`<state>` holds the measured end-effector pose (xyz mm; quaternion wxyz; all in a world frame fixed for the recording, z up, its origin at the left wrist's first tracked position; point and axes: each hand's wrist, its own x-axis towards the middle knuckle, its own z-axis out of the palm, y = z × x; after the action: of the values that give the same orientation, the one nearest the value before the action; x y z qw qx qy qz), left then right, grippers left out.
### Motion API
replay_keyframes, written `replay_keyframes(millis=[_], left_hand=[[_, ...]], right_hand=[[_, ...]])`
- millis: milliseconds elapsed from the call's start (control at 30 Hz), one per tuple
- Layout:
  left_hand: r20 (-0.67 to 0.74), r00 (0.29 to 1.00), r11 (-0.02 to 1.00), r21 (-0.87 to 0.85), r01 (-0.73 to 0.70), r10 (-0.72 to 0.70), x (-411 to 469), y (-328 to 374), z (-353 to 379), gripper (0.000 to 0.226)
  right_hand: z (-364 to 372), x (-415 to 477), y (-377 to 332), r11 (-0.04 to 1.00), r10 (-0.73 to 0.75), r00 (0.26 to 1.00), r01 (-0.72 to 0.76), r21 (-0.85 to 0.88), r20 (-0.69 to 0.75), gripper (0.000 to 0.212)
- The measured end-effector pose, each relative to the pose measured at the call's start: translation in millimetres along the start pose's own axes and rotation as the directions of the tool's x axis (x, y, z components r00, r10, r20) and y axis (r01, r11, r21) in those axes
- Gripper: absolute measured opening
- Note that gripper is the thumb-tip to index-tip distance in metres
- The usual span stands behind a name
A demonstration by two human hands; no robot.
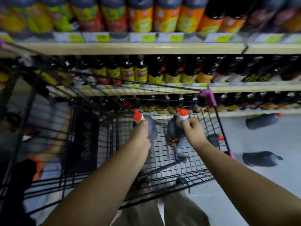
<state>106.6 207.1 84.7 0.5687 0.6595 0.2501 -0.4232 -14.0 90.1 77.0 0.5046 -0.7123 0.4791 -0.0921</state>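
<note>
Shelves (146, 48) of dark bottles behind. Wire cart (219, 128) below, left side blurred. Over its basket, left hand (140, 131) is curled round the neck of a red-capped bottle (152, 129); right hand (193, 128) clasps a second bottle (175, 132) by the neck. Extra red cap (177, 110) there, owner unclear.

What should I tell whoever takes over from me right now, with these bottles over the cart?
Left hand: grips a dark bottle with a red cap, by the neck.
Right hand: grips a second bottle by the neck; another red cap shows beside it, unclear whose.
Both bottles hang over the wire cart, in front of the shelves.
Done: bottles are in hand.
Left: set them down, though cart or shelf is unclear. More floor bottles lie right of the cart.
</note>
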Motion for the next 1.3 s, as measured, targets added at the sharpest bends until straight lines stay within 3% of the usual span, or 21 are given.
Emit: replay_keyframes(millis=[200, 333, 467, 733, 1033, 1167, 1300], left_hand=[[0.106, 0.922, 0.898, 0.206, -0.388, 0.374, -86.5, 6.1, 98.0, 0.020], [0.214, 0.854, 0.827, 0.224, -0.516, 0.475, -149.9, -21.0, 156.8, 0.034], [0.345, 0.755, 0.747, 0.189, -0.637, 0.558, -203.4, -62.1, 227.9, 0.032], [0.570, 0.723, 0.777, 0.218, -0.590, 0.389, -281.2, -160.5, 369.6, 0.036], [0.766, 0.603, 0.656, 0.341, -0.673, 0.221, -340.2, -258.1, 521.9, 0.023], [0.823, 0.542, 0.620, 0.339, -0.708, 0.169, -357.9, -295.1, 604.5, 0.024], [0.841, 0.529, 0.594, 0.368, -0.715, 0.115, -379.3, -325.7, 685.3, 0.016]], right_hand=[[-109.1, -25.2, -1.7, 0.968, -0.081, 0.943, 0.152, 0.200, -0.324, 0.027], [-197.7, -49.4, 19.7, 0.956, -0.093, 0.881, 0.209, 0.206, -0.464, 0.025], [-284.8, -72.6, 60.6, 0.968, -0.059, 0.853, 0.176, 0.179, -0.519, 0.029], [-431.6, -120.3, 170.5, 0.963, 0.165, 0.737, 0.022, 0.267, -0.656, 0.036], [-564.7, -134.6, 265.5, 0.888, 0.393, 0.560, -0.024, 0.460, -0.730, 0.033], [-635.0, -122.6, 304.4, 0.878, 0.437, 0.512, -0.061, 0.476, -0.740, 0.029], [-708.1, -110.2, 334.7, 0.862, 0.471, 0.485, -0.075, 0.502, -0.737, 0.027]])
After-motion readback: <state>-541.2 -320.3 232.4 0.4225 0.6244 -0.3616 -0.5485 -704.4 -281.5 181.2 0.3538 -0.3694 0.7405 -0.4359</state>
